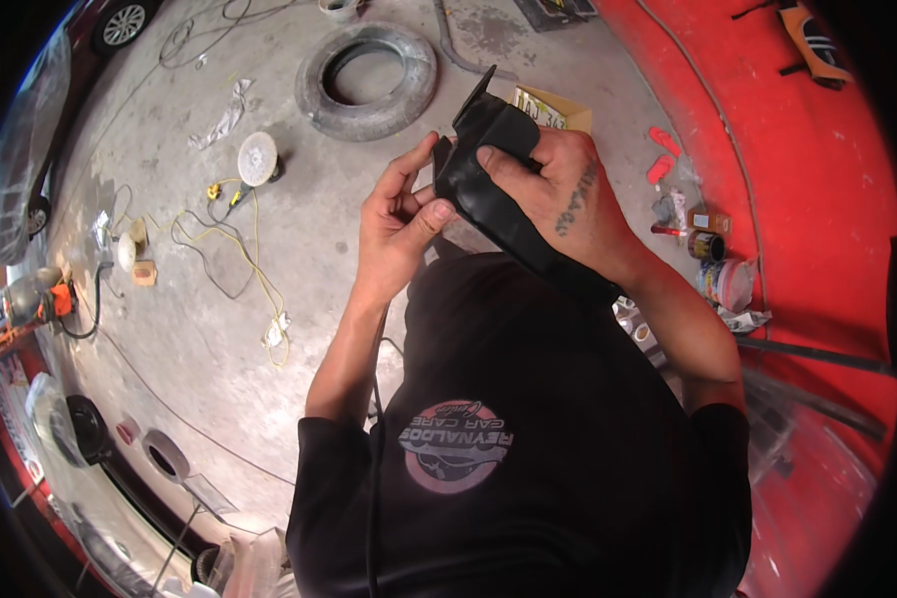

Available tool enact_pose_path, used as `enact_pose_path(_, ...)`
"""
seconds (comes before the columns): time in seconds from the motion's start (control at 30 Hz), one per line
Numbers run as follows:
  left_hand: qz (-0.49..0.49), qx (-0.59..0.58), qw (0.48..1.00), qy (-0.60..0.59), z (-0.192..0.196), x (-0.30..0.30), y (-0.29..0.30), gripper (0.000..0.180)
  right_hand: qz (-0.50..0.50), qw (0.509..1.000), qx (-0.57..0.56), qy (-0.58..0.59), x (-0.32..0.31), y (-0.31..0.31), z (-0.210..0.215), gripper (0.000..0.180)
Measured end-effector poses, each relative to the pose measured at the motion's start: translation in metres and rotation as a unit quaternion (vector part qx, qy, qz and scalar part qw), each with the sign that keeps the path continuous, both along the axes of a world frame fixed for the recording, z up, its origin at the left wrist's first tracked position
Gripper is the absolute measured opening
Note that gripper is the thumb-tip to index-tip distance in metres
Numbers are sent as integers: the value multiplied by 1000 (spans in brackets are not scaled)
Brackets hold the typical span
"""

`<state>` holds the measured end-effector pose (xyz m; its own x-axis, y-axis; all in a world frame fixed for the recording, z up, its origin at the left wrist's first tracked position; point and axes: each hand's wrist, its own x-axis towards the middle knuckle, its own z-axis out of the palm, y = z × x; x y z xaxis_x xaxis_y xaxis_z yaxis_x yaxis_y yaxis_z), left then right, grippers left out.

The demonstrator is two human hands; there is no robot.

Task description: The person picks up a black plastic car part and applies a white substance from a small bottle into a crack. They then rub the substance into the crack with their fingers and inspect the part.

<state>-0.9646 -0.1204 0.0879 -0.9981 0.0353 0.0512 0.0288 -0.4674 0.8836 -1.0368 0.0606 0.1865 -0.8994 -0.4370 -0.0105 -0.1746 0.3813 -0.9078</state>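
Observation:
A long, black, molded plastic part [503,130] is held up in front of my chest, with a flat tab rising at its far end and a body that runs back toward my right forearm. My right hand [573,194] grips it from the right, thumb pressed along its top face; the other fingers are mostly hidden behind it. On the opposite edge, my left hand [397,214] has its thumb and curled fingers at a small black flap of the part. What the left fingertips do behind that flap is hidden.
On the concrete floor [319,189] lie a tire [314,85], a round white-faced lamp [257,159] and a yellow cord [259,269]. An open cardboard box [576,112] sits beyond my right hand. Cans and a tub [733,284] stand by the red wall [817,249].

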Motion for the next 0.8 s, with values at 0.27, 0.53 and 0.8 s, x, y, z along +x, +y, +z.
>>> enact_pose_path(0.27,-7,32,999,-3,-5,0,-4,64,7,999,28,15,0,-2,-2,28)
enact_pose_path(0.53,-27,-2,1000,-6,-14,-2,-14,53,65,990,55,114,-1,0,-9,30)
enact_pose_path(0.8,-45,-75,996,30,-12,-6,-16,55,73,992,78,65,0,7,-6,21)
